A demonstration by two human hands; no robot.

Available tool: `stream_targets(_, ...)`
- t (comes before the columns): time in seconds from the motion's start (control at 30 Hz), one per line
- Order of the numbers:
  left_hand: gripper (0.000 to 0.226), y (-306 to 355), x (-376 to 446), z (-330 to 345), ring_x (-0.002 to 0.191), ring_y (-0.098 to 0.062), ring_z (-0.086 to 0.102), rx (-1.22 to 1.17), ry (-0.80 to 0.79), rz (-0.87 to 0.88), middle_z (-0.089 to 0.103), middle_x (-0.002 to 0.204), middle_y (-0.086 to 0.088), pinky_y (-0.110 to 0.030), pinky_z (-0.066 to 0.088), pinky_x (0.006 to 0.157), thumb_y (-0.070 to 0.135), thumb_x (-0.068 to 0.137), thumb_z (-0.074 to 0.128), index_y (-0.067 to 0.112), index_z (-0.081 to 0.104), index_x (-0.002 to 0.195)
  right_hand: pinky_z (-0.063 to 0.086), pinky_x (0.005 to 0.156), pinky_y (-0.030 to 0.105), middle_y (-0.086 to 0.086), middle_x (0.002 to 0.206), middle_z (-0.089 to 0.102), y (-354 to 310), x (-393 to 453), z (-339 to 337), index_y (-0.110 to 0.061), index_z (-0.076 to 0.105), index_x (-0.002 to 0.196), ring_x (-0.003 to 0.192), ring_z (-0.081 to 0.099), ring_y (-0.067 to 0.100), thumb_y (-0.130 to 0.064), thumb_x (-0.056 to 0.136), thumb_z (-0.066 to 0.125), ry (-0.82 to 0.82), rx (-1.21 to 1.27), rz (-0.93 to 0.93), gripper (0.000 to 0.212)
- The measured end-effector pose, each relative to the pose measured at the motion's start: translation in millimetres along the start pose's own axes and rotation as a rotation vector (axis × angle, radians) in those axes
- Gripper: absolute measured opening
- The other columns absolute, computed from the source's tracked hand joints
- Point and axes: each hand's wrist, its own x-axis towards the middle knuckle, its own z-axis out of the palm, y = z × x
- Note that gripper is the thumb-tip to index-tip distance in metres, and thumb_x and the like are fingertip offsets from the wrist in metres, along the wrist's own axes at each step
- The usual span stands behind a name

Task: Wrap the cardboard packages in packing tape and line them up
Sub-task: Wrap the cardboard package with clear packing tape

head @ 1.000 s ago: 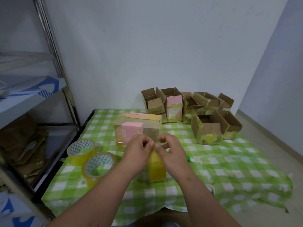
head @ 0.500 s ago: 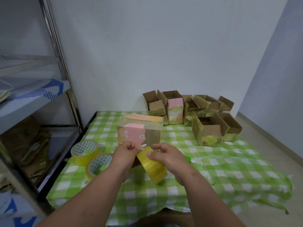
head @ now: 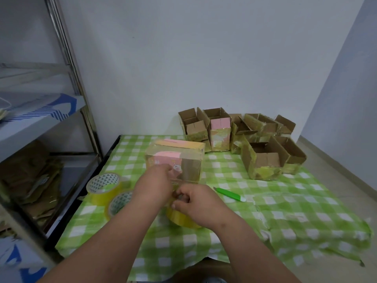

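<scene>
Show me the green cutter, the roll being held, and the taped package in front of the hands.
cutter [head: 228, 194]: head view, middle of its green handle.
held roll [head: 181, 218]: head view, yellow outer side below the right hand.
package [head: 189, 166]: head view, brown front face.

Both hands [head: 173, 193] at tape roll [head: 181, 218] — wrapped package [head: 175, 161] beyond

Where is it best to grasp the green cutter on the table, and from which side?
Judging by its pose, grasp the green cutter across its narrow middle, from above: it lies flat on the cloth, with clear space on both long sides.
</scene>
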Motion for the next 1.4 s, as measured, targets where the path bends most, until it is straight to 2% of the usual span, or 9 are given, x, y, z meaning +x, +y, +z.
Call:
stream_targets(0.17, 0.034, -16.2, 10.0, -3.4, 0.116, -0.028, 0.045, -0.066, 0.311, 0.127, 0.054, 0.123, -0.006, -0.04, 0.039, 0.095, 0.019, 0.093, 0.054, 0.019, 0.061, 0.126, 0.045, 0.074, 0.022, -0.017, 0.077, 0.056, 0.9, -1.2, -2.0, -0.028, 0.07, 0.111, 0.076, 0.053, 0.002, -0.041, 0.083, 0.074, -0.17, -0.051, -0.002, 0.031)
stream_targets(0.43, 0.049, -21.2, 34.9, -7.3, 0.148, -0.023, 0.013, 0.051, 0.19, 0.144, 0.023, 0.161, 0.001, -0.041, 0.014, 0.119, 0.033, 0.097, 0.052, 0.033, 0.043, 0.145, 0.034, 0.098, 0.037, -0.013, 0.079, 0.062, 5.4, 5.2, 1.1, -0.029, 0.063, 0.079, 0.082, 0.056, 0.006, -0.029, 0.081, 0.069, -0.01, -0.311, -0.206, 0.007)
stream_targets(0.53, 0.046, -25.3, 36.4, -0.9, 0.146, -0.024, 0.016, 0.04, 0.136, 0.157, 0.028, 0.159, 0.001, -0.039, 0.017, 0.119, 0.034, 0.096, 0.054, 0.035, 0.047, 0.142, 0.044, 0.088, 0.03, -0.018, 0.068, 0.059, 16.2, 3.3, 1.7, -0.028, 0.063, 0.071, 0.072, 0.055, 0.0, -0.036, 0.077, 0.074, -0.128, -0.107, -0.081, 0.014)
stream_targets(0.63, 0.043, -27.8, 36.0, -0.7, 0.139, -0.025, 0.023, -0.012, 0.179, 0.165, 0.037, 0.153, 0.002, -0.04, 0.024, 0.115, 0.033, 0.094, 0.059, 0.033, 0.055, 0.137, 0.049, 0.07, 0.027, -0.014, 0.072, 0.063, 28.0, 12.3, -4.7, -0.032, 0.061, 0.067, 0.073, 0.059, 0.001, -0.037, 0.081, 0.071, 0.207, 0.129, 0.048, 0.018)
stream_targets(0.73, 0.042, -29.2, 34.9, -0.5, 0.138, -0.021, 0.024, -0.079, 0.168, 0.144, 0.038, 0.151, 0.005, -0.04, 0.026, 0.114, 0.042, 0.093, 0.058, 0.034, 0.057, 0.135, 0.05, 0.081, 0.036, -0.012, 0.096, 0.054, 40.8, 26.5, -13.9, -0.031, 0.054, 0.092, 0.089, 0.055, 0.01, -0.034, 0.088, 0.067, 0.62, 0.128, 0.159, 0.013)
stream_targets(0.87, 0.044, -26.6, 35.4, -0.8, 0.14, -0.019, 0.033, -0.136, 0.144, 0.095, 0.036, 0.154, 0.008, -0.044, 0.035, 0.112, 0.047, 0.093, 0.057, 0.035, 0.057, 0.135, 0.047, 0.1, 0.043, -0.007, 0.129, 0.045, 51.2, 42.1, -19.8, -0.033, 0.037, 0.147, 0.116, 0.052, 0.017, -0.045, 0.092, 0.059, 0.505, 0.14, 0.209, 0.06)
stream_targets(1.03, 0.04, -25.7, 37.9, -2.7, 0.135, -0.014, 0.041, -0.131, 0.145, 0.069, 0.035, 0.153, 0.017, -0.038, 0.041, 0.104, 0.05, 0.092, 0.057, 0.042, 0.058, 0.132, 0.054, 0.088, 0.038, -0.012, 0.113, 0.051, 49.7, 51.6, -17.8, -0.039, 0.046, 0.143, 0.087, 0.06, 0.008, -0.033, 0.092, 0.066, 0.471, 0.203, 0.146, 0.055)
stream_targets(1.2, 0.038, -30.1, 38.9, -1.5, 0.134, -0.007, 0.041, -0.207, 0.145, 0.043, 0.035, 0.152, 0.022, -0.033, 0.04, 0.103, 0.049, 0.09, 0.063, 0.044, 0.061, 0.128, 0.044, 0.074, 0.005, -0.01, 0.099, 0.041, 50.0, 52.3, -18.6, -0.039, 0.055, 0.132, 0.071, 0.048, -0.003, -0.019, 0.087, 0.074, 0.516, 0.413, 0.146, 0.053)
stream_targets(1.4, 0.039, -29.6, 38.5, 2.1, 0.121, 0.019, 0.03, -0.274, 0.126, 0.013, 0.02, 0.158, 0.023, -0.029, 0.038, 0.103, 0.049, 0.088, 0.065, 0.048, 0.06, 0.126, 0.043, 0.066, 0.006, -0.003, 0.086, 0.043, 49.2, 49.4, -16.1, -0.057, 0.048, 0.119, 0.059, 0.045, -0.006, -0.008, 0.093, 0.063, 0.449, 0.632, 0.16, 0.057)
